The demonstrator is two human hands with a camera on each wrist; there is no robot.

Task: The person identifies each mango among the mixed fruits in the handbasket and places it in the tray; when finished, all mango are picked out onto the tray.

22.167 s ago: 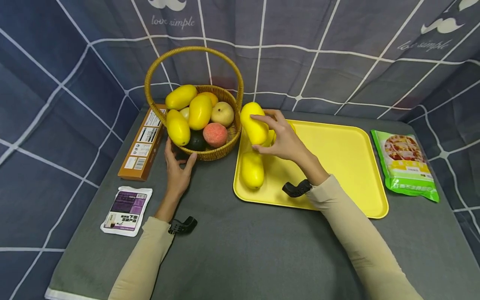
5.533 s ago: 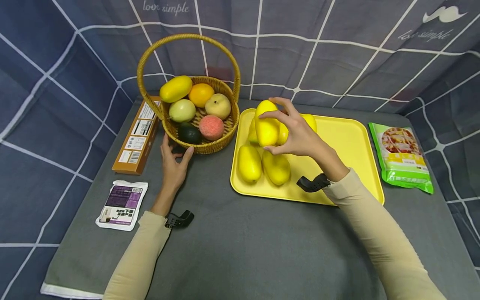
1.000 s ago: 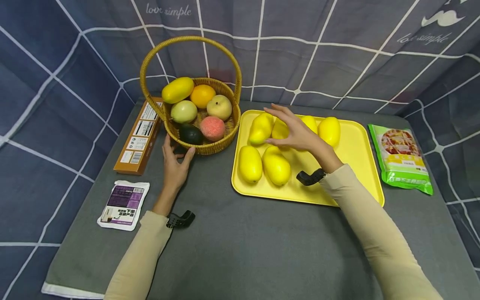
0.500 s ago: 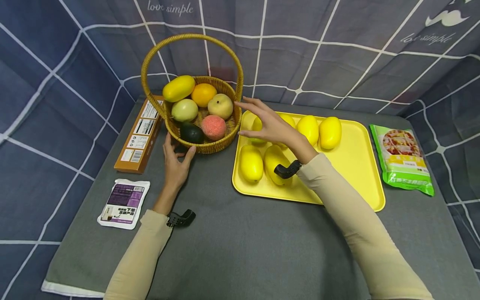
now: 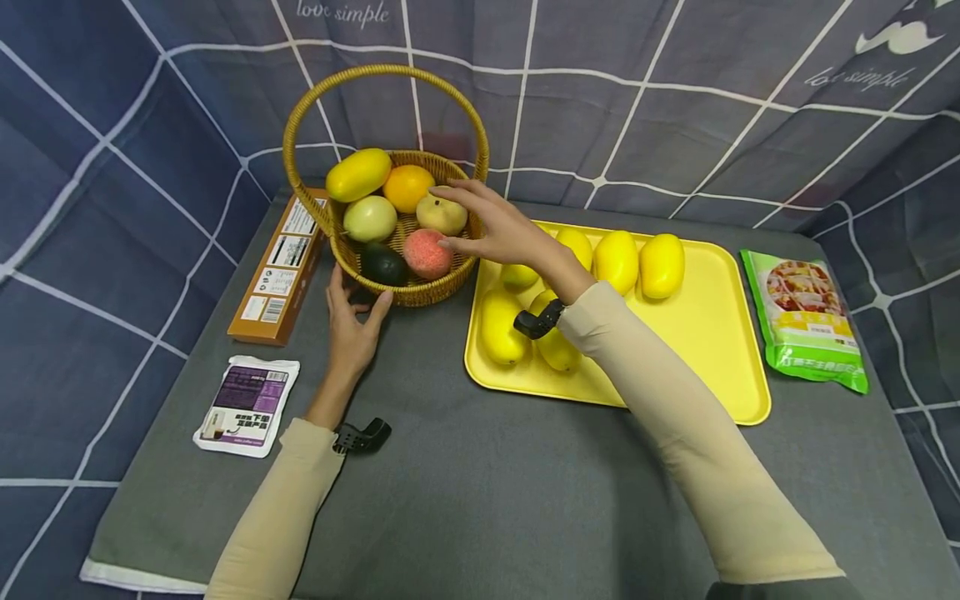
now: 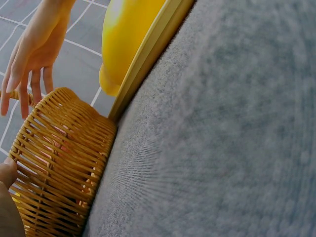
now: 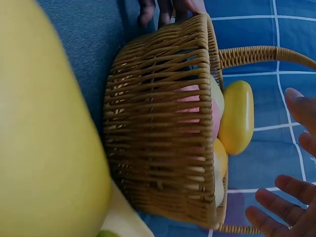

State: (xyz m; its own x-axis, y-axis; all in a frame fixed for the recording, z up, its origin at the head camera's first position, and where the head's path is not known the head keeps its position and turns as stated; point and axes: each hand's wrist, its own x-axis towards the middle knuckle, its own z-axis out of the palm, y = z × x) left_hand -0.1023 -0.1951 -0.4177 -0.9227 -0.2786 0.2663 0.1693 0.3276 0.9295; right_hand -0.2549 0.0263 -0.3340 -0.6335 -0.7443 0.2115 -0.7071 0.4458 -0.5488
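Observation:
A woven wicker basket with a tall handle stands at the back left. My left hand holds its front left side, the thumb at the wicker wall. Over the basket's right rim hovers my right hand, fingers spread, nothing held. Below those fingers lie a peach and a round pale yellow fruit. Also in the basket are a mango, an orange, a pale green fruit and an avocado. Several mangoes lie on the yellow tray.
Left of the basket lies an orange-brown box, with a white and purple pouch nearer the front. A green snack bag lies right of the tray. Gridded cloth hangs behind the grey table.
Mangoes have gone from the basket to the tray since the oldest frames, the last one let go there. Over the last second my right hand has moved left, empty, to above the basket.

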